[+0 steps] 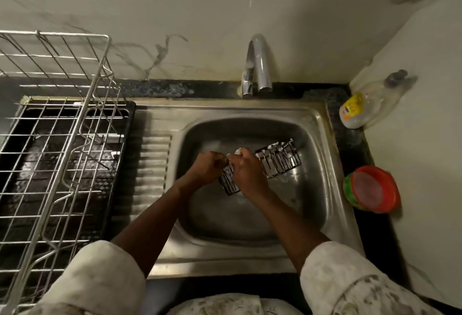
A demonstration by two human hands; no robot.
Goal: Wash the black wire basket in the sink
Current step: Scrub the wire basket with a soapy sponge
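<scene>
Pale sleeves [100, 277] lead both forearms into the sink [325, 164], where the foamy black wire basket [280, 159] lies slanting from near-left to far-right. The left hand [207, 168] grips its near-left end. The right hand [247, 173] curls over the basket just beside it, something white at its fingertips, and most of the length stretches away to its right.

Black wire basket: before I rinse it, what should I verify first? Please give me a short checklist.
1. Black wire basket is over the steel sink basin: ok.
2. Left hand grips its left end: ok.
3. Right hand grips its middle: ok.
4. White foam is on the wires: ok.
5. Water runs from the chrome tap: cannot tell.
</scene>
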